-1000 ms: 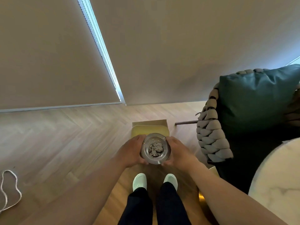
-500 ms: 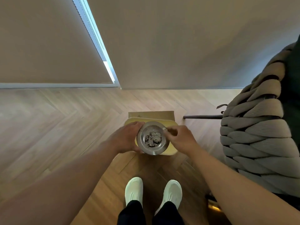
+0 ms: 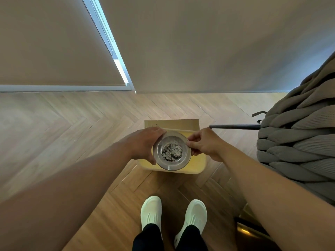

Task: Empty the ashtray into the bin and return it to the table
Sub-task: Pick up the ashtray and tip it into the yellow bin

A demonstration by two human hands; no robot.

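A round clear glass ashtray (image 3: 171,152) with a heap of grey-black ash in its middle is held level over the yellow bin (image 3: 197,164) on the floor. My left hand (image 3: 145,144) wraps around its left side. My right hand (image 3: 204,144) pinches its right rim with the fingertips. The bin's mouth is mostly hidden under the ashtray and my hands; a brown flap shows at its far edge.
A chair of thick woven grey cord (image 3: 297,138) stands close on the right, with a dark chair leg (image 3: 235,126) running across the floor behind the bin. Beige blinds hang down to the herringbone wood floor ahead. My white shoes (image 3: 151,212) stand just short of the bin.
I have stepped closer, so the bin now lies right under the ashtray. My right hand has shifted from cupping the ashtray to pinching its rim. The ash still lies in it.
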